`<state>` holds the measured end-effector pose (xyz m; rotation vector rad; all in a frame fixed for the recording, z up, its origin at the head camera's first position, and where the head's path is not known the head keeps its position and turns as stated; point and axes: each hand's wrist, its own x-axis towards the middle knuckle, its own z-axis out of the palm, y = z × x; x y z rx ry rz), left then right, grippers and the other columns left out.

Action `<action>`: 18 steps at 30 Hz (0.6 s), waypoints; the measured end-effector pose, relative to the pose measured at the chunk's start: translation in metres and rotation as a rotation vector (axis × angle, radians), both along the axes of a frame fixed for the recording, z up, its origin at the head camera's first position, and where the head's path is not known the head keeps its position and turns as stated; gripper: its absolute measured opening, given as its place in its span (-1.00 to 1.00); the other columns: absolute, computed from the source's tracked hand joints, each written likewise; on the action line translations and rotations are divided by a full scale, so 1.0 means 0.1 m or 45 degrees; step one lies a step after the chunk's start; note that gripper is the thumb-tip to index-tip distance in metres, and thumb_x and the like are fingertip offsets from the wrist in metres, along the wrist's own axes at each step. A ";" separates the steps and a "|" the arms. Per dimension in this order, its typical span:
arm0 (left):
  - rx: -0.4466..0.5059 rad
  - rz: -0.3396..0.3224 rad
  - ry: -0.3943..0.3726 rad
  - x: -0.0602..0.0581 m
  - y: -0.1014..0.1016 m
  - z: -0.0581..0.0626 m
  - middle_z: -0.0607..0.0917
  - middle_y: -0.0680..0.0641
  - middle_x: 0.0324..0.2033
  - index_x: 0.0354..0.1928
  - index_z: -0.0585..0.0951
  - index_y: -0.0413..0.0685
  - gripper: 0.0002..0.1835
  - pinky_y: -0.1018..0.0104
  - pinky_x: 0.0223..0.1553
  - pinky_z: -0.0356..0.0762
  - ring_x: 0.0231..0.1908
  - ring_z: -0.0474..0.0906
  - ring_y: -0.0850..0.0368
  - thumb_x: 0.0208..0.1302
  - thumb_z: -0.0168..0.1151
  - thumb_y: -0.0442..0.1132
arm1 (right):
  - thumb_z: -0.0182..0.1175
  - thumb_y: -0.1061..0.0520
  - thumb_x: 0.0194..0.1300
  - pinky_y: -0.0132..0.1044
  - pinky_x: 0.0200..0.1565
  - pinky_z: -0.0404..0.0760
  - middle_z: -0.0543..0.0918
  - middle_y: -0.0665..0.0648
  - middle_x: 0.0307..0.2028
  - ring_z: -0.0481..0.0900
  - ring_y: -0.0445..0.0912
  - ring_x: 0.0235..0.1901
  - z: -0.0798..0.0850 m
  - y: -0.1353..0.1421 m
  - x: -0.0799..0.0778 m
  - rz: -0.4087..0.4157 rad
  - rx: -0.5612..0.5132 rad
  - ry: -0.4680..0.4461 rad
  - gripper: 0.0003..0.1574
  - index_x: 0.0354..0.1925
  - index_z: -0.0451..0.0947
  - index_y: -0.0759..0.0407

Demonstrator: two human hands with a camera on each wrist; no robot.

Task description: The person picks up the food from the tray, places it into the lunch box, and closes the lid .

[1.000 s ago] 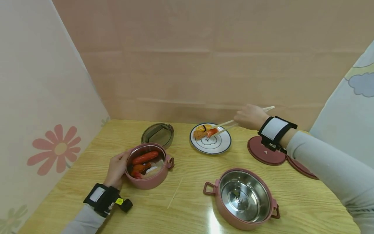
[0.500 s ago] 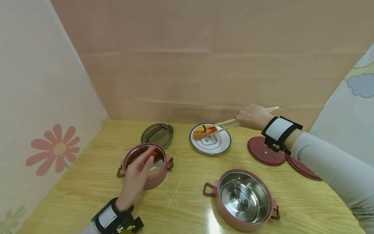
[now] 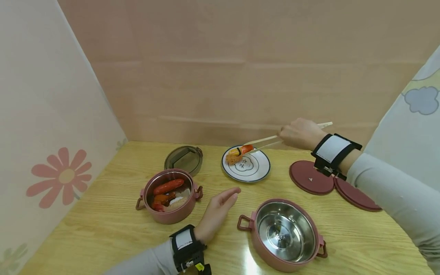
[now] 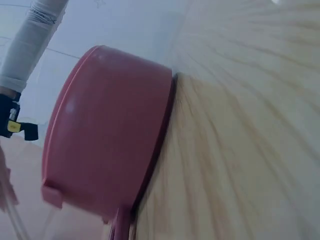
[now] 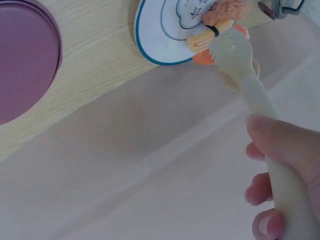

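My right hand grips cream tongs, thumb laid along them. Their tips are at an orange-red food piece over the white plate. Beside it are a yellow piece with a black band and a brown fried-looking piece. My left hand, fingers extended, holds nothing above the table between two pink pots. The left pot contains a red sausage and other food; the right pot shows its shiny steel inside. One pink pot fills the left wrist view.
An olive oval lid lies behind the left pot. Two dark red round lids lie at the right, partly under my right forearm. A beige wall sheet stands close behind the plate.
My left hand has let go of the left pot's side and moved right, across the pot. With the tongs, the orange-red piece has shifted up and slightly left over the plate.
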<state>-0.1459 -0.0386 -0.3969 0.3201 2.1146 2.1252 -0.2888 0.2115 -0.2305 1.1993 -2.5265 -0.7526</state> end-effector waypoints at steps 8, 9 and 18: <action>0.086 -0.132 -0.177 -0.03 0.38 -0.02 0.46 -0.24 0.23 0.27 0.37 -0.29 -0.39 0.07 0.28 0.29 0.24 0.36 -0.03 0.35 0.01 0.02 | 0.28 0.11 0.07 -0.17 -0.57 0.60 0.64 0.11 -0.50 0.44 -0.10 -0.69 0.15 0.02 0.05 -0.044 -0.065 -0.050 -0.80 -0.33 0.59 0.20; 0.094 -0.148 -0.185 -0.03 0.42 -0.02 0.46 -0.25 0.24 0.27 0.36 -0.29 -0.39 0.09 0.27 0.29 0.24 0.36 -0.01 0.35 0.01 0.02 | 0.28 0.11 0.08 -0.17 -0.58 0.60 0.63 0.11 -0.50 0.42 -0.10 -0.70 0.17 0.03 0.05 -0.055 -0.079 -0.054 -0.80 -0.33 0.60 0.20; 0.068 -0.171 -0.183 -0.02 0.62 -0.05 0.55 -0.16 0.17 0.22 0.46 -0.22 -0.44 0.19 0.22 0.37 0.15 0.45 0.10 0.32 0.05 0.01 | 0.27 0.08 0.10 -0.16 -0.54 0.61 0.65 0.11 -0.46 0.48 -0.08 -0.64 0.31 0.08 0.09 -0.090 -0.085 -0.055 -0.78 -0.29 0.59 0.18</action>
